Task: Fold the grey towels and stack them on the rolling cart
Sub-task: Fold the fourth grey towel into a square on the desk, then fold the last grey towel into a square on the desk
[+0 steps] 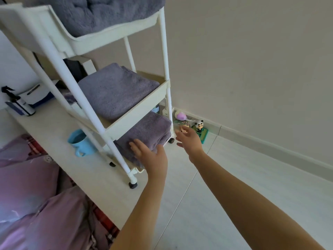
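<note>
A single wide-angle view, worn on the person's head, looks forward and steeply down across both outstretched bare forearms, which enter from the bottom edge and reach toward the middle of the frame. It sits close to the white three-tier plastic rolling cart (115,98), which fills the upper left and leans with the lens's bend, its top tier cut by the upper edge. The pale tiled floor (234,177) spreads across the lower right, the plain beige wall (252,60) takes the upper right, and purple bedding (36,204) crowds the lower left corner.
</note>
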